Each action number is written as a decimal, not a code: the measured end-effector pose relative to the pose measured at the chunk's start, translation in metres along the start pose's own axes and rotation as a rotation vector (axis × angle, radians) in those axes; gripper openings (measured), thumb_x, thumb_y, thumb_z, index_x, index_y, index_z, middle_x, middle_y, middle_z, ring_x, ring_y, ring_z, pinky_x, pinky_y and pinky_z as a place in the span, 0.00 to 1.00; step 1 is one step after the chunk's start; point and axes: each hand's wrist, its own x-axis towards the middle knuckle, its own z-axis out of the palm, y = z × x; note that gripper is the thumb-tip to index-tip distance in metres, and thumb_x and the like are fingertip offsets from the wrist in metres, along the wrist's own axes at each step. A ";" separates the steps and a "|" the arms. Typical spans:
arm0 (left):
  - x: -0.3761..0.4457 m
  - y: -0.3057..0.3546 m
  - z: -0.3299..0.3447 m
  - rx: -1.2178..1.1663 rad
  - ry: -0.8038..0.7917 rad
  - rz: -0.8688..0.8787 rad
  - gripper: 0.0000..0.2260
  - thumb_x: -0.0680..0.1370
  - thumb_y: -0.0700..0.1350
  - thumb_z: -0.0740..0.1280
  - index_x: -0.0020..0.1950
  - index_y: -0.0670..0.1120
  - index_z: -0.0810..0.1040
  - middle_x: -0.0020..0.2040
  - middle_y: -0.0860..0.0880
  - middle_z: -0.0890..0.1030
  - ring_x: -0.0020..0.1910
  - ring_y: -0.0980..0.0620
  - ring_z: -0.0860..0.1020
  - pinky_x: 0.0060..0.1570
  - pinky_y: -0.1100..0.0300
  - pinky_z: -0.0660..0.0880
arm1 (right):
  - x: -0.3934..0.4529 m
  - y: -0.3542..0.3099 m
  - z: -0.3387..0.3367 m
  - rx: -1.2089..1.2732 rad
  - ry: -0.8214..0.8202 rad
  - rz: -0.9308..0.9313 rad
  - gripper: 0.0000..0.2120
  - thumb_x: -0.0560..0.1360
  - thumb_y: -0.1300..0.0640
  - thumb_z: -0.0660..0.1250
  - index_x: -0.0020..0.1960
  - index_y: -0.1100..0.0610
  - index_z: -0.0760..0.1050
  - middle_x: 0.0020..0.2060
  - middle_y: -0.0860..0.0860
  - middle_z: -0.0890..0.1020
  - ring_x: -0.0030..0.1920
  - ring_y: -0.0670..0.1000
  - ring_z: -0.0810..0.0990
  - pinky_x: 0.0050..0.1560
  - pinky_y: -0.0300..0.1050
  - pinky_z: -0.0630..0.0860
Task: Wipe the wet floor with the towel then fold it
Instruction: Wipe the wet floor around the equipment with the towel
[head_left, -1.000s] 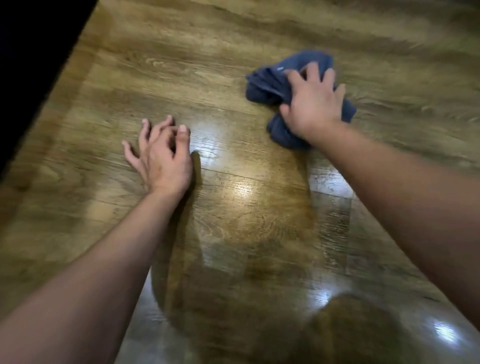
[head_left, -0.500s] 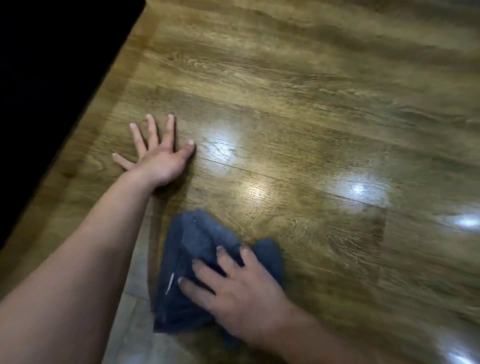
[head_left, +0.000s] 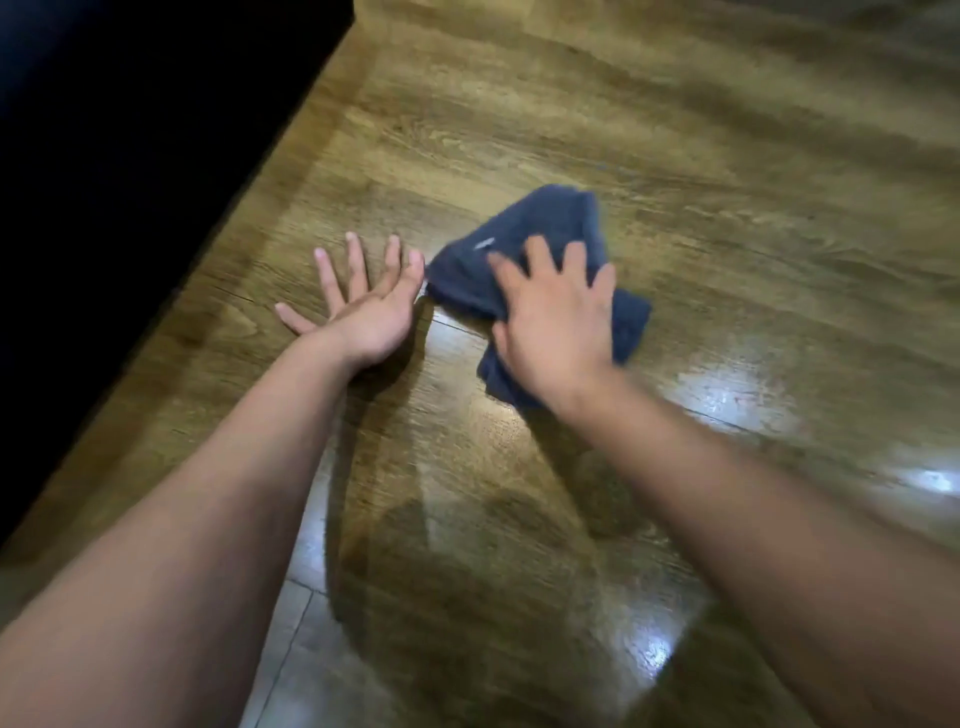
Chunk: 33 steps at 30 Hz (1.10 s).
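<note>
A crumpled dark blue towel (head_left: 524, 244) lies bunched on the glossy wooden floor (head_left: 727, 218) near the middle of the head view. My right hand (head_left: 556, 322) presses down on the towel with spread fingers and covers its near half. My left hand (head_left: 363, 306) rests flat on the floor just left of the towel, fingers straight and splayed, its thumb almost touching the towel's left edge. Bright reflections show on the floor to the right of and below the towel.
A black, unlit surface (head_left: 130, 182) fills the upper left, and its straight edge runs diagonally along the floor. Bare floorboards stretch away above and to the right of the towel. My shadow falls on the floor between my forearms.
My right hand has slid the towel from close to me, away and to the right, up beside my left hand. My left hand has stayed flat on the floor.
</note>
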 end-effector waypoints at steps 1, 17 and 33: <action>-0.001 0.000 -0.001 -0.041 -0.004 -0.014 0.40 0.59 0.81 0.37 0.72 0.77 0.48 0.81 0.63 0.44 0.80 0.50 0.39 0.64 0.23 0.35 | -0.029 -0.018 0.002 0.033 0.017 -0.097 0.30 0.73 0.47 0.68 0.74 0.47 0.67 0.67 0.53 0.71 0.63 0.62 0.68 0.59 0.61 0.64; 0.002 0.003 -0.006 0.181 -0.086 0.014 0.42 0.59 0.83 0.38 0.73 0.75 0.40 0.80 0.60 0.35 0.78 0.46 0.32 0.65 0.23 0.34 | 0.016 0.045 0.001 0.006 -0.038 0.091 0.30 0.76 0.42 0.65 0.75 0.47 0.63 0.69 0.54 0.67 0.67 0.63 0.65 0.63 0.62 0.66; -0.107 0.215 0.165 0.636 0.041 0.961 0.20 0.80 0.61 0.53 0.68 0.54 0.68 0.73 0.49 0.67 0.74 0.48 0.62 0.66 0.35 0.59 | -0.194 0.233 0.005 0.003 0.033 0.373 0.35 0.69 0.41 0.69 0.75 0.44 0.65 0.68 0.49 0.71 0.59 0.60 0.71 0.56 0.58 0.69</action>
